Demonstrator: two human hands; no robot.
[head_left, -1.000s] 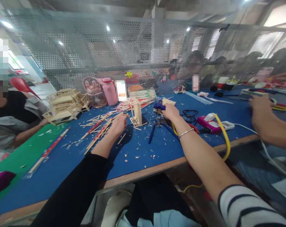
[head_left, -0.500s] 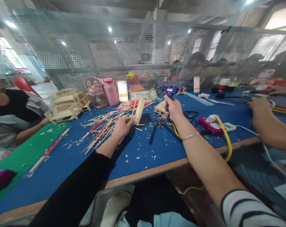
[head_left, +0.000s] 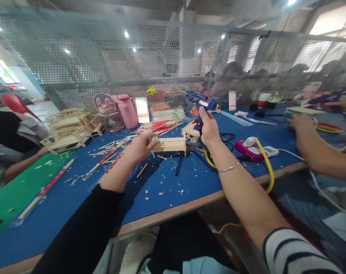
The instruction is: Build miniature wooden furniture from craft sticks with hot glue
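Note:
Pinched in the fingers of my left hand (head_left: 141, 149) is one end of a small wooden stick frame (head_left: 171, 144), which lies roughly level above the blue table top (head_left: 161, 205). My right hand (head_left: 209, 127) is wrapped round the handle of a blue glue gun (head_left: 200, 99), its nozzle pointing up and to the left. Between the two hands, farther back, stands another small wooden piece (head_left: 191, 131). Blue-handled pliers (head_left: 179, 163) lie just below the held frame, partly hidden by it. Loose wooden sticks (head_left: 112, 146) are scattered beyond and beside my left hand.
Stacked wooden models (head_left: 70, 125), a clear bag (head_left: 108, 114) and a pink bottle (head_left: 127, 112) stand at the back left. A magenta power strip (head_left: 251, 150) with a yellow cable lies right. Other people's hands show at both sides; mesh rises behind.
The wooden frame has turned from upright to lying level, its free end now to the right. The glue gun is raised slightly and its nozzle tilts up more. The view has shifted a little.

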